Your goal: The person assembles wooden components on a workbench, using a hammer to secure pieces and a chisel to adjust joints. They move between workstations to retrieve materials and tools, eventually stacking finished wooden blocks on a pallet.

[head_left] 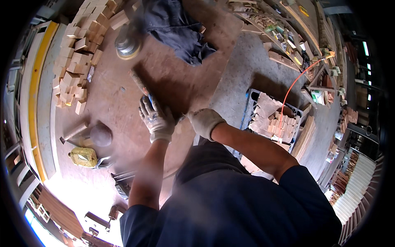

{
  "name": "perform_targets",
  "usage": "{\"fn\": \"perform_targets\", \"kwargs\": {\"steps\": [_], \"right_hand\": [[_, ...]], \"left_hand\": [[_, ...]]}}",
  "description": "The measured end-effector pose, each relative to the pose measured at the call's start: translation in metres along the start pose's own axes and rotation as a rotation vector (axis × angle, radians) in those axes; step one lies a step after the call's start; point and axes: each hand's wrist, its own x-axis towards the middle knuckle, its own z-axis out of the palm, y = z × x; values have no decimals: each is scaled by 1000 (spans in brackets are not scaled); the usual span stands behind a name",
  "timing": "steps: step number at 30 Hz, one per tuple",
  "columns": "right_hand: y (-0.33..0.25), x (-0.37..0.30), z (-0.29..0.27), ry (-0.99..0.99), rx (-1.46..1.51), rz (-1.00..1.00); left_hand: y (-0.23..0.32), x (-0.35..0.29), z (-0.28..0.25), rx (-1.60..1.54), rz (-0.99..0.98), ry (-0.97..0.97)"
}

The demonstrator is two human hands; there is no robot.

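Both my hands wear off-white work gloves and meet over the near part of a brown worktable [123, 99]. My left hand [156, 121] has its fingers closed round the near end of a long, rod-shaped tool [140, 82] with orange and blue marks near the grip. Its far end points away across the tabletop. My right hand [204, 122] is closed at the table's near right edge, knuckles up. A small dark bit shows between the two hands, too blurred to name. What lies inside the right fingers is hidden.
Stacked wood blocks [78, 66] line the far left. Beyond my hands are a round grey sander [128, 44] and dark cloth [177, 31]. Nearer left lie a hammer [74, 132], a dark round object [101, 135] and a yellow container [83, 157]. A crate [254, 96] of wood pieces stands right, under an orange hose [294, 84].
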Motion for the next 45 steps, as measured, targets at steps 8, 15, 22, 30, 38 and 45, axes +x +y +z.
{"fn": "perform_targets", "kwargs": {"steps": [8, 15, 22, 30, 38, 45], "right_hand": [[-7, 26, 11, 6, -25, -12], [11, 15, -11, 35, 147, 56], [8, 11, -11, -30, 100, -8], [1, 21, -28, -166, -10, -14], [4, 28, -19, -62, 131, 31], [8, 13, -22, -146, 120, 19]], "left_hand": [[2, 0, 3, 2, -19, 4], [-3, 0, 4, 24, -2, 10], [-2, -1, 4, 14, -6, 11], [0, -1, 4, 33, -8, -10], [-1, -1, 3, 43, 9, 13], [3, 0, 0, 30, 7, 14]]}}
